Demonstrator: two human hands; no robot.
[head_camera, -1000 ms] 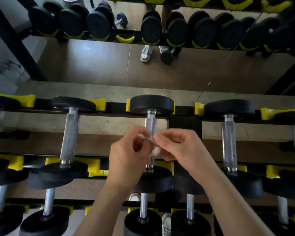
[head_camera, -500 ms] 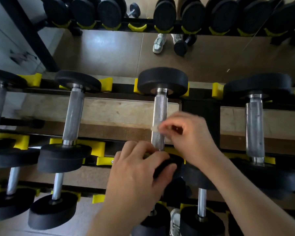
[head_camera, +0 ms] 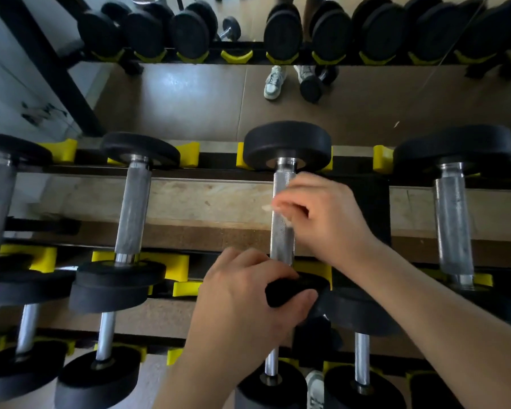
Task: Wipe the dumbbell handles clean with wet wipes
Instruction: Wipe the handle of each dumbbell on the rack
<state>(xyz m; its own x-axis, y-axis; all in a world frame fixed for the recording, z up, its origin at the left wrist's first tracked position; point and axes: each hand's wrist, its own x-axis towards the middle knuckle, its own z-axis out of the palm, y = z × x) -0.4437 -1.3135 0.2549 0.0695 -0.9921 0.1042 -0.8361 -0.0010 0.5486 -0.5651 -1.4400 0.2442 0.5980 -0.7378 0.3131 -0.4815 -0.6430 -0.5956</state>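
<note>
Head view | right hand (head_camera: 325,222) pinches wet wipe (head_camera: 267,206) against dumbbell handle (head_camera: 281,243), just under its fingertips | handle's long axis runs fore-aft, away from wrist | left hand (head_camera: 242,302) grips near weight head (head_camera: 304,286), closer in.

Left hand (head_camera: 248,293): grips the near black head of the middle dumbbell (head_camera: 286,143).
Right hand (head_camera: 322,216): pinches a blurred white wipe (head_camera: 270,206) against the handle (head_camera: 282,240).
Rack (head_camera: 186,154): black rails with yellow cradles, dumbbells in rows.
Mirror (head_camera: 174,98): reflects floor, dumbbells and shoes.
</note>
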